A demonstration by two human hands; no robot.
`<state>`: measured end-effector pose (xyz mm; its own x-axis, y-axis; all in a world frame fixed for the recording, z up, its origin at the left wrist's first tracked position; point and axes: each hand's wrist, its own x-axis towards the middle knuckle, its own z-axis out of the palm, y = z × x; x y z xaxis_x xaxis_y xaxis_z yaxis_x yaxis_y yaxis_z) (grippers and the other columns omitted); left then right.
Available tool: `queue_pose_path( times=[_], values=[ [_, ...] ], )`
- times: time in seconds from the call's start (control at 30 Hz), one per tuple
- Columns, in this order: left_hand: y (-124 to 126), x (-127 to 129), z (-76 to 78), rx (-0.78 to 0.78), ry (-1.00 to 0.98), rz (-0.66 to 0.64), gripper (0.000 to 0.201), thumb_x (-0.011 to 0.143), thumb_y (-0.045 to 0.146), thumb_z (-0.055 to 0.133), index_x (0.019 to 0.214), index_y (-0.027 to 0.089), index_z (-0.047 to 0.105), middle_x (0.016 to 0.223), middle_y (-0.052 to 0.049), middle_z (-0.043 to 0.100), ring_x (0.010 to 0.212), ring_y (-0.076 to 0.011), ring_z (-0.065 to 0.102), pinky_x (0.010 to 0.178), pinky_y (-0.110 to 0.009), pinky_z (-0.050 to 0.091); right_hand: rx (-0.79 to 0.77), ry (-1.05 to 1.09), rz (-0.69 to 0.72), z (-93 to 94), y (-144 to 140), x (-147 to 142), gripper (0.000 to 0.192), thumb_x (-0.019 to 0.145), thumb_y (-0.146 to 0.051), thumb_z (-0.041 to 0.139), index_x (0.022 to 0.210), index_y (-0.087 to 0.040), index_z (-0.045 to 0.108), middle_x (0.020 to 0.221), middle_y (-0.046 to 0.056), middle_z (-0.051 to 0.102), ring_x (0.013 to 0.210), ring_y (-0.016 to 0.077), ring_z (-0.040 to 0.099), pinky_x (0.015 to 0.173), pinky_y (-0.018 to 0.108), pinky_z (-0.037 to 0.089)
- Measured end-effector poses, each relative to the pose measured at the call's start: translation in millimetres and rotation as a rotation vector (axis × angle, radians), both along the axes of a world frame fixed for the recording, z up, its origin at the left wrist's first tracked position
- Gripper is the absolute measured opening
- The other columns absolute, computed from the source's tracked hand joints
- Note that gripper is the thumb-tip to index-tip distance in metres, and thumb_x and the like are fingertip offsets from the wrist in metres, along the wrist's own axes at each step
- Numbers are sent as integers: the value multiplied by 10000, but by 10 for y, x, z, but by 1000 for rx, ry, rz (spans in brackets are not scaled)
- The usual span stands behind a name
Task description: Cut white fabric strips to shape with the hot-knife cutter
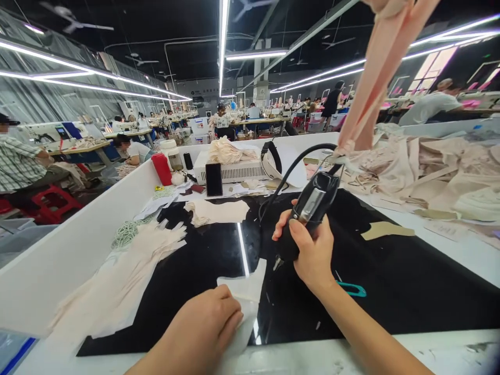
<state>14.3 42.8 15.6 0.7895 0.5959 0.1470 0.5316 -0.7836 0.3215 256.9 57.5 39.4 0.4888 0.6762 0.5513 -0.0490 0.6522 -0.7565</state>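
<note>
Cutter (308, 213) (black, corded) clenched in right hand (312, 255) grip; left hand (203, 328) flat, pressing white piece (244, 286).

Black corded tool (308, 213) upright above white piece (244, 286) (flat)

Long ceiling light strips (222, 47) (bright white) above rows of worktables (265, 122).
</note>
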Motion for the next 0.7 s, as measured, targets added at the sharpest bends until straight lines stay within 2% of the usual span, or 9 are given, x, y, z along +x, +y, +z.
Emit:
queue_pose_path(
  times=[0.1,0.13,0.2,0.3,0.4,0.57,0.7],
  values=[
    [159,67,185,33,27,6,175,1027,129,564,903,209,659,896,13,652,781,-145,659,703,-258,523,-24,14,18,-1,-23,-82,248,897,-384,777,993,-245,595,811,-46,687,600,132,630,588,287,547],
    [228,105,228,58,13,-16,117,1009,115,600,975,211,656,955,8,672,861,-158,673,771,-268,546,-36,20,24,-1,-31,-110,257,890,-386,782,994,-245,593,808,-48,687,593,131,632,583,282,546],
    [371,196,273,44,-23,-100,187,966,92,679,1095,215,623,1114,-11,694,1048,-172,676,926,-294,563,-49,32,33,3,-40,-164,266,880,-386,785,990,-248,586,797,-52,685,581,128,631,576,277,547],
    [561,329,251,-57,-68,-245,312,916,149,795,1144,221,595,1277,-51,681,1250,-203,631,1074,-352,535,-46,38,38,21,-35,-231,252,878,-385,776,942,-246,576,781,-53,671,568,126,620,554,272,539],
    [693,408,196,-121,-37,-333,394,846,221,884,1128,219,609,1314,-70,680,1357,-242,576,1124,-389,503,-59,30,56,40,-25,-274,252,874,-381,769,944,-252,564,777,-58,658,574,125,610,557,272,537],
    [785,396,153,-128,72,-329,397,825,280,902,1131,226,656,1352,-65,677,1390,-241,563,1092,-365,522,-77,31,56,67,-20,-321,276,861,-386,759,1008,-261,562,740,-74,620,589,131,599,568,274,517],
    [792,362,151,-131,101,-323,399,837,302,892,1151,240,655,1367,-71,668,1444,-268,505,1139,-447,480,-96,20,46,73,-14,-354,257,858,-387,741,995,-262,562,745,-72,605,613,133,572,603,290,506]
  ],
)
